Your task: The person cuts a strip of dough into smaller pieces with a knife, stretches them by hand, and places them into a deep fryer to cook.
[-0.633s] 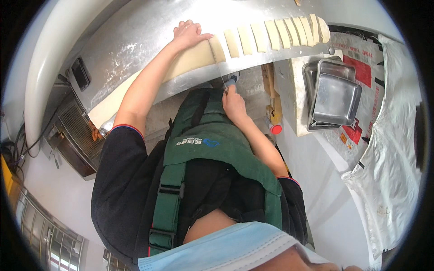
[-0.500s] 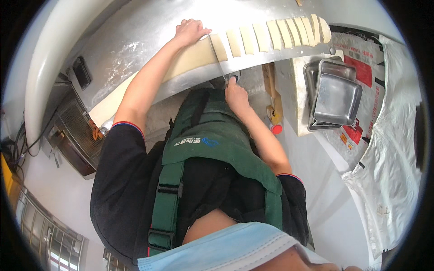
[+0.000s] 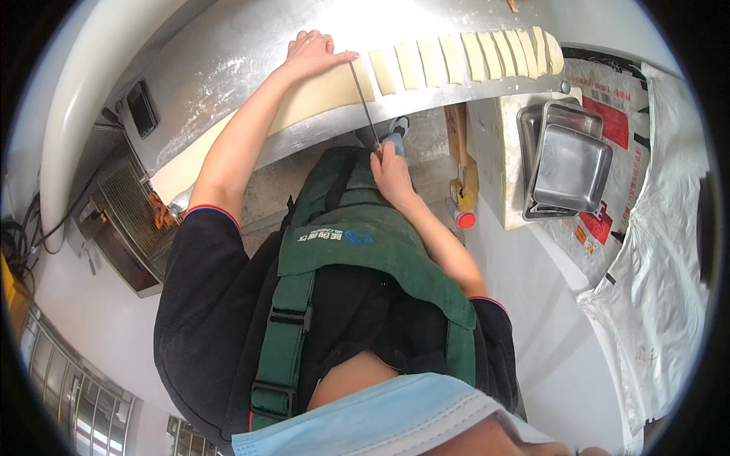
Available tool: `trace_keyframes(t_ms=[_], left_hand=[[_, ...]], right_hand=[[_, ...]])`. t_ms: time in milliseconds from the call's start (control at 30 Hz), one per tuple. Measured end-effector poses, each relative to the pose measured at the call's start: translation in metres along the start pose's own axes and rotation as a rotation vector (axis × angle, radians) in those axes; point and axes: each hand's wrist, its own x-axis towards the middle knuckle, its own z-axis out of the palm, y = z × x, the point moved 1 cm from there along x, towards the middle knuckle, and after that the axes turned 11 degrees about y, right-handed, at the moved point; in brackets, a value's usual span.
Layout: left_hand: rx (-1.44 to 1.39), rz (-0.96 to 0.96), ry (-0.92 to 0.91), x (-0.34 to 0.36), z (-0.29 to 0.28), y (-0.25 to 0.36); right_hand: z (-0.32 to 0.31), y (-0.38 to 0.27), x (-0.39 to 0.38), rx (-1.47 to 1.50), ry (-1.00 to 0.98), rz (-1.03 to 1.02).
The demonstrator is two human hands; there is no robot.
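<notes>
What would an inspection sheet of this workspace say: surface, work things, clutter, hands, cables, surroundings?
Surface: metal table, streaked with white powder.
Work things: long dough strip along the near edge; cut dough pieces in a row to its right; knife across the strip near its right end.
Clutter: phone at the table's left end; metal trays stacked on a white box.
Hands: left hand at the strip's far edge, thumb toward the blade; right hand grips the knife handle.
Cables: dark cables, far left.
Surroundings: silvery sheet on the right.
</notes>
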Motion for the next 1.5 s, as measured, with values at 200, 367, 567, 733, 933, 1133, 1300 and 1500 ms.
trace_keyframes(t_ms=[200, 367, 567, 733, 933, 1133, 1300, 1500], left_hand=[[0.003, 0.006, -0.023, 0.001, 0.002, -0.004], [-0.049, -0.008, -0.031, 0.0, 0.001, -0.007], [-0.02, 0.055, 0.066, -0.001, 0.007, -0.007], [0.036, 0.035, 0.049, -0.001, 0.013, -0.005], [-0.199, -0.092, 0.061, 0.014, 0.008, -0.025], [-0.272, -0.151, 0.17, -0.012, -0.004, -0.042], [-0.129, -0.101, 0.127, -0.024, -0.007, -0.049], [-0.013, -0.026, 0.136, -0.025, 0.0, -0.051]], right_hand=[[0.006, -0.005, -0.003, -0.009, -0.01, 0.039], [0.005, -0.013, -0.005, 0.066, 0.009, 0.038], [0.011, -0.009, -0.006, 0.026, -0.002, 0.043], [0.009, -0.013, 0.001, -0.144, -0.043, 0.039], [0.02, -0.006, 0.036, -0.25, -0.043, -0.108], [0.015, -0.01, 0.025, -0.055, -0.048, -0.126], [0.023, -0.017, 0.0, 0.054, -0.054, -0.105], [0.038, -0.024, -0.017, 0.017, -0.001, -0.069]])
